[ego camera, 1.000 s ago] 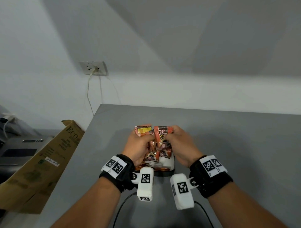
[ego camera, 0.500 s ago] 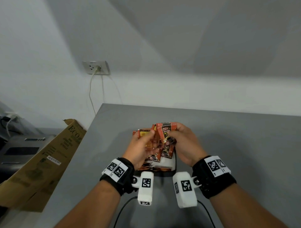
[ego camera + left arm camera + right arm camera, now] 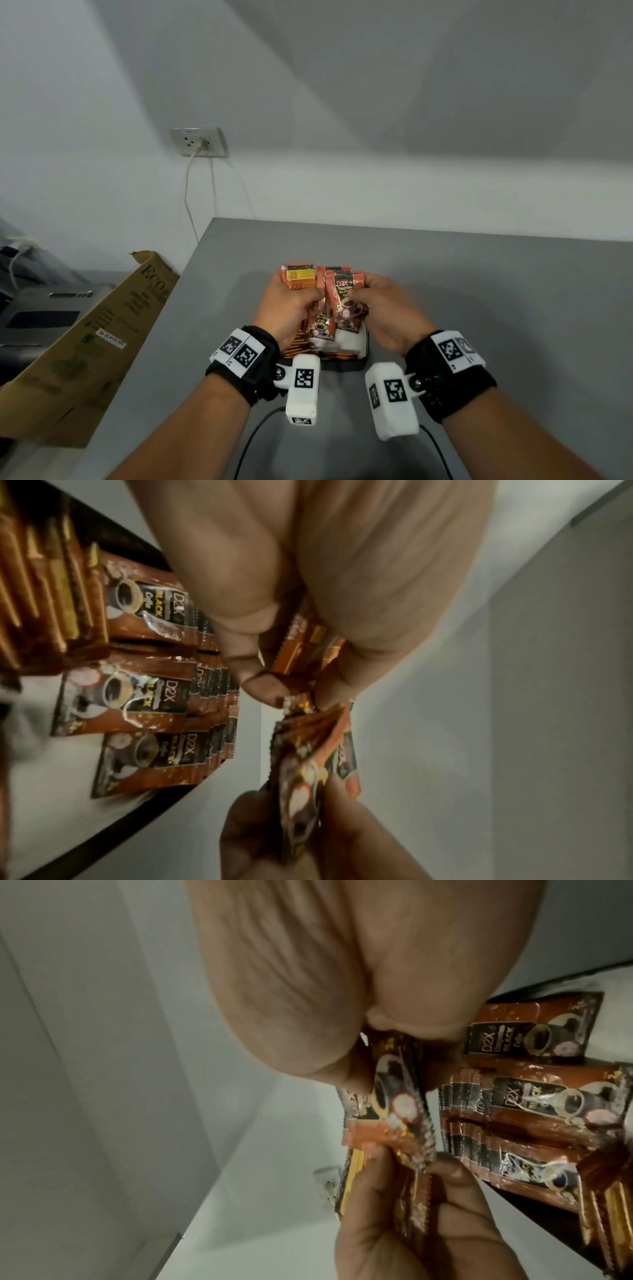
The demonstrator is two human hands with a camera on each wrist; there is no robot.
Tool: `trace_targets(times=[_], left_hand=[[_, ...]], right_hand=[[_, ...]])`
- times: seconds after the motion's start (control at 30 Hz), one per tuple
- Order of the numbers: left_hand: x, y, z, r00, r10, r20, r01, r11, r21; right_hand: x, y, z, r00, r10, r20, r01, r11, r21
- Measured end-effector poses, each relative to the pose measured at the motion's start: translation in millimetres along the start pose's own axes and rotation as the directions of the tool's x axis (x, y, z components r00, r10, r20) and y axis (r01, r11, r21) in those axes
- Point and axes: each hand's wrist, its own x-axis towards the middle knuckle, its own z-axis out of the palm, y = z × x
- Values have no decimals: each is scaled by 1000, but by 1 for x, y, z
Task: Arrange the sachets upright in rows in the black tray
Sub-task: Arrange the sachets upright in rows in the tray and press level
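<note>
Desk: the grey desk (image 3: 479,308) carries the black tray (image 3: 365,346) just ahead of both wrists; only the tray's near edge and corner show in the head view.
Tray contents: rows of sachets (image 3: 150,693) already stand packed on edge in the tray, faces overlapping; the wrist views show several rows side by side.
Left hand: the left hand (image 3: 291,305) is curled round a small bundle of sachets (image 3: 299,275), held above the tray, thumb pinching its front.
Right hand: the right hand (image 3: 387,308) pinches a front sachet (image 3: 344,291) between thumb and fingers, touching the left hand's bundle.
Step in hand: it looks like squaring the held sachets into one flat stack before lowering them.
Doing it well: align the bottom edges first, keep all printed faces one way, and hold the stack tight near its middle so nothing fans out.
Placing: lower the stack straight down beside the last standing row, pressing it against that row.
Risk: the foil probably slips easily; a loose pinch could let one drop flat across the rows.
Beyond: a wall socket (image 3: 198,142) with a plugged cord sits on the far wall.
</note>
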Motion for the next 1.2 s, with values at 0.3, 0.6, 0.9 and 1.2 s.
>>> trace_targets(times=[0.3, 0.6, 0.9, 1.2], left_hand=[[2, -3, -9, 993, -55, -100, 52, 998, -35], [-1, -1, -13, 991, 2, -131, 7, 998, 65], [-11, 4, 6, 979, -201, 38, 200, 902, -382], [-17, 4, 7, 956, -251, 154, 291, 887, -359]], right_hand=[[0, -2, -4, 983, 104, -151, -75, 979, 190], [-4, -8, -7, 998, 2, -69, 12, 980, 198], [-7, 0, 2, 984, -172, -42, 154, 950, -271], [-16, -9, 10, 926, -341, 160, 326, 513, -794]])
